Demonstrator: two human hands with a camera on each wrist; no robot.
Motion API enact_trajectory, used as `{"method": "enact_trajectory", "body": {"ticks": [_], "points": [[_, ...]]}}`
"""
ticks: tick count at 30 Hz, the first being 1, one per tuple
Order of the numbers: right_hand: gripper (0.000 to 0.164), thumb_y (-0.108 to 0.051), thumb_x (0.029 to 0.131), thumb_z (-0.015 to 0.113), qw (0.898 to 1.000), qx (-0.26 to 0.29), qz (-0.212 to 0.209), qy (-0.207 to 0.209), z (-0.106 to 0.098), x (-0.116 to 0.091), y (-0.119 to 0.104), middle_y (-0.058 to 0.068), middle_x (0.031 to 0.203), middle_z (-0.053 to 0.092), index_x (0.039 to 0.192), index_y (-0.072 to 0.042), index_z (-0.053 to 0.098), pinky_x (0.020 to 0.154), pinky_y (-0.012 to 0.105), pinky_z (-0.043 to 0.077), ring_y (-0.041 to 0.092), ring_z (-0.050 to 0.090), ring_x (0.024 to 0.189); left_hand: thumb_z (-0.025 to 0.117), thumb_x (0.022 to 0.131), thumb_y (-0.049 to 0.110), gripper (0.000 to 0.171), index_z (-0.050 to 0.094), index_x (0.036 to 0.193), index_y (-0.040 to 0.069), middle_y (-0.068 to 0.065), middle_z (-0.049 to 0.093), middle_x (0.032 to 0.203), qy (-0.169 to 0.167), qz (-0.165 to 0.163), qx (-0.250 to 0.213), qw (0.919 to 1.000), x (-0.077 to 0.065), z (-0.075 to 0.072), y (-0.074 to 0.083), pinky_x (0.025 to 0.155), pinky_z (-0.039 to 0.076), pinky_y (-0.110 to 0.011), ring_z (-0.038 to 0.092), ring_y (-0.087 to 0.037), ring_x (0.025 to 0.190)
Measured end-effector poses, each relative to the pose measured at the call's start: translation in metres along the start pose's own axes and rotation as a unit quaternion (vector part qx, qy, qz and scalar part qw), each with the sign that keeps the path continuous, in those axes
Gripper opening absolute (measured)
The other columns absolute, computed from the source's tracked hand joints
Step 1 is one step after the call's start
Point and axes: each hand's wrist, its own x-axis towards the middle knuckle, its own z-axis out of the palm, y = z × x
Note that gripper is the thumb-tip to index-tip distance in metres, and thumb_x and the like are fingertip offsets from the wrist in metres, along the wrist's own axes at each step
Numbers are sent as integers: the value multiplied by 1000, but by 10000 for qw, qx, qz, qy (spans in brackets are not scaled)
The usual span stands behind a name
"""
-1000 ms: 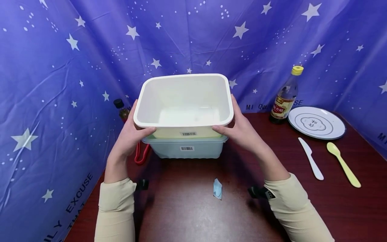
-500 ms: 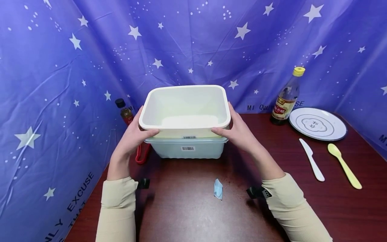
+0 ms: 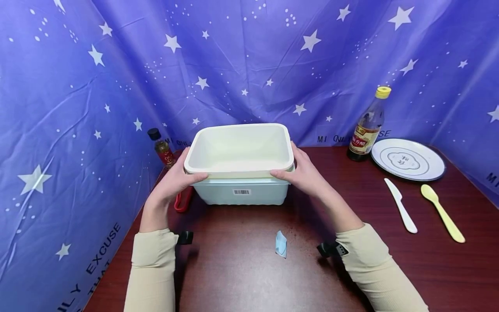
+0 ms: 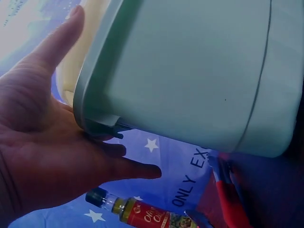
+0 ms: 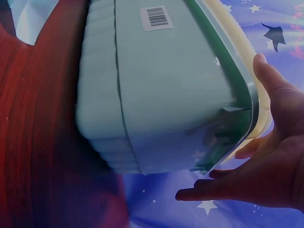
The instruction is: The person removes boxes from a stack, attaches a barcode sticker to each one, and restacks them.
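Observation:
A white plastic bin (image 3: pixel 241 149) sits low inside a pale blue-green plastic bin (image 3: pixel 218 193) at the middle back of the table. My left hand (image 3: pixel 173 180) grips the white bin's left end, thumb along the front rim. At the opposite end, my right hand (image 3: pixel 308 175) holds it likewise, its thumb on the front right of the rim. Both wrist views show the cream edge (image 5: pixel 263 107) of the inner bin just above the blue-green rim. In the left wrist view, my left hand (image 4: pixel 61 137) has its lower fingers stretched beside the blue-green bin (image 4: pixel 199 71).
A small oil bottle (image 3: pixel 163 149) and a red looped handle (image 3: pixel 182 201) lie close at left. To the right are a yellow-capped sauce bottle (image 3: pixel 366 125), a plate (image 3: pixel 425 160), a white knife (image 3: pixel 401 206) and a yellow spoon (image 3: pixel 442 212). A blue scrap (image 3: pixel 280 245) lies in front.
Both hands have lowered the white bin into the blue-green bin; its barcode label is now out of sight. The blue-green bin has stayed where it was.

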Motion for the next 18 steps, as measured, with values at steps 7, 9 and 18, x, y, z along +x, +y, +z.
{"method": "enact_trajectory", "body": {"ticks": [7, 9, 18], "points": [[94, -23, 83, 84, 9995, 256, 18, -185, 2, -1, 1, 12, 124, 60, 158, -14, 28, 104, 45, 39, 25, 52, 118, 74, 87, 0, 88, 24, 158, 15, -13, 45, 140, -232, 67, -68, 9997, 1, -1, -3, 96, 46, -33, 48, -27, 121], [93, -24, 84, 84, 9995, 207, 73, -236, 1, -2, 1, 11, 124, 60, 157, -14, 28, 103, 45, 39, 24, 52, 118, 74, 88, 0, 89, 22, 159, 16, -13, 43, 142, -282, 51, -83, 9996, 0, 0, -1, 98, 46, -35, 47, -27, 123], [110, -54, 90, 71, 9874, -760, 1281, -540, -16, -11, -9, 22, 164, 15, 162, -6, 4, 118, 56, 20, 35, 17, 150, 81, 87, 30, 115, -5, 163, 22, -5, 2, 169, 471, -966, 926, 9899, -9, 0, 15, 118, 20, -56, 15, -27, 151]]}}
